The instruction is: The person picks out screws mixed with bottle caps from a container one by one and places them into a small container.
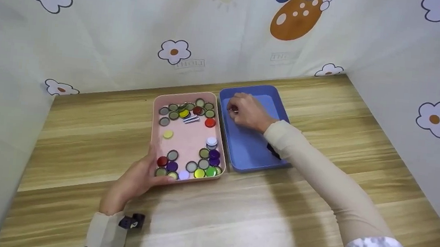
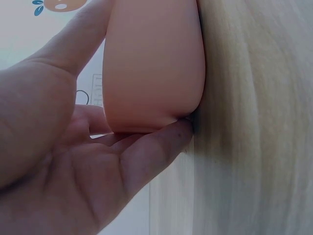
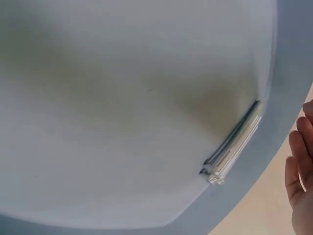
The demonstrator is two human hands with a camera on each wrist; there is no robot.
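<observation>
My left hand (image 1: 140, 174) grips the near left corner of the pink tray (image 1: 155, 133). In the left wrist view the thumb and fingers lie round the tray's outer wall (image 2: 154, 63). Bottle caps of several colours, such as a dark red cap (image 1: 162, 161) and a green cap (image 1: 211, 172), lie in this tray. Over the far left part of the blue tray (image 1: 248, 169), my right hand (image 1: 248, 112) pinches a small dark-red bottle cap (image 1: 234, 108), mostly covered by the fingers. The right wrist view does not clearly show this grasp.
Small silvery rods (image 1: 191, 119) lie among the caps. In the right wrist view a silvery bundle (image 3: 232, 144) rests against a tray wall, and part of a hand shows at the right edge. Both trays stand side by side on the wooden table (image 1: 98, 128), before a patterned backdrop (image 1: 124, 29).
</observation>
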